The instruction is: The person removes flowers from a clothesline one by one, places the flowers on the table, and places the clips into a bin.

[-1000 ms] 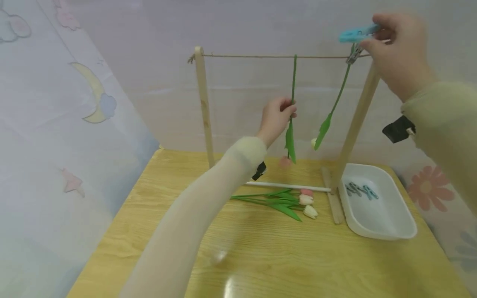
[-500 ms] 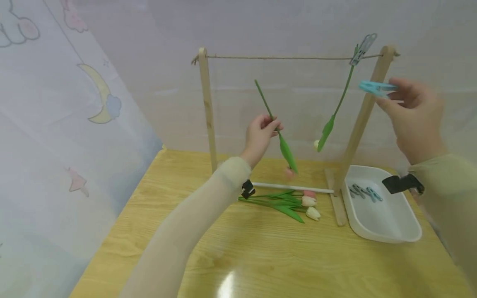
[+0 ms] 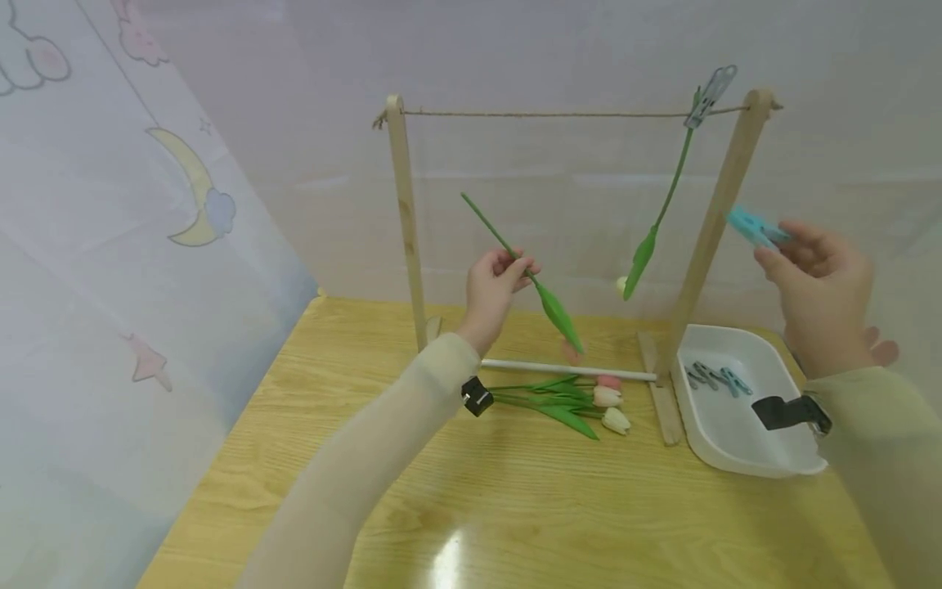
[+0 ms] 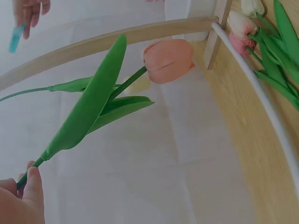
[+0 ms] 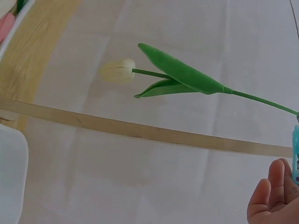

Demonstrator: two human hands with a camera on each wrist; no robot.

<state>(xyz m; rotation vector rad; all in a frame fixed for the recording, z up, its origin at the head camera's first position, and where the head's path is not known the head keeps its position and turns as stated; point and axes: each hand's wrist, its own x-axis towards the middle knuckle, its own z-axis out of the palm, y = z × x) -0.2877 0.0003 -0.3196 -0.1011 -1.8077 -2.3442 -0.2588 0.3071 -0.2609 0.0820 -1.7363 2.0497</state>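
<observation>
My left hand pinches the green stem of a pink tulip, its bloom tilted down to the right and its stem end up to the left, below the string. Right of the rack, my right hand holds a blue clothespin between thumb and fingers. A white tulip hangs bloom down from the string, fixed by a grey clothespin near the right post.
Several tulips lie on the wooden table before the rack's white rod. At right, a white basin holds several clothespins. The rack's wooden posts stand at either side.
The pink tulip's stem has come away from the string; my left hand has moved it down and left, tilting it. My right hand has lowered from the string with the blue clothespin.
</observation>
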